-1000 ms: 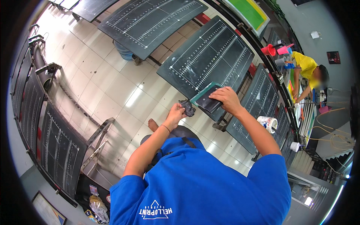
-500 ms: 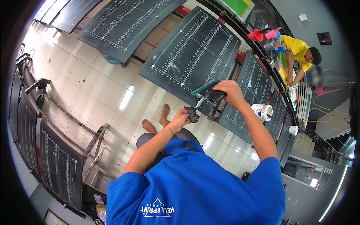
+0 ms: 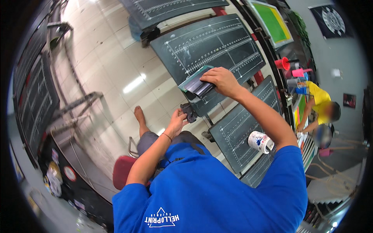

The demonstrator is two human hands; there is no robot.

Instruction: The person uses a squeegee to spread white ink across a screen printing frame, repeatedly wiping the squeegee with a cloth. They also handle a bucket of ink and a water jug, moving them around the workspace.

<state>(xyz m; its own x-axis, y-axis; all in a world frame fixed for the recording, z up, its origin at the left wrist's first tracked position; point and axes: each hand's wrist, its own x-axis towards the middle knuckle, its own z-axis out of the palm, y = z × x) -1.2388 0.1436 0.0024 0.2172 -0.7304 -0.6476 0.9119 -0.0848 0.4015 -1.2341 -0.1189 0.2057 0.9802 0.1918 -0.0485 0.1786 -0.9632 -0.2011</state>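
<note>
My right hand [image 3: 221, 80] grips a flat squeegee-like tool [image 3: 196, 83] with a teal back and a dark, ink-smeared blade, held over the near corner of a dark gridded printing board [image 3: 217, 42]. My left hand [image 3: 176, 121] is closed on a crumpled dark rag [image 3: 190, 112] just below the tool, not touching it. Both forearms rise from my blue shirt at the bottom of the view. My bare foot [image 3: 139, 115] rests on the tiled floor.
More dark gridded boards [image 3: 244, 132] fan out around me. A paint-stained white tub [image 3: 259, 141] stands on the right board. A red stool [image 3: 122, 171] is under me. A person in a yellow shirt [image 3: 318, 105] works at the right, by red and pink cups [image 3: 289, 68].
The view has swung, so boards and the other person shifted. My right hand with the tool moved up and away from my left hand; the rag stays in the left.
</note>
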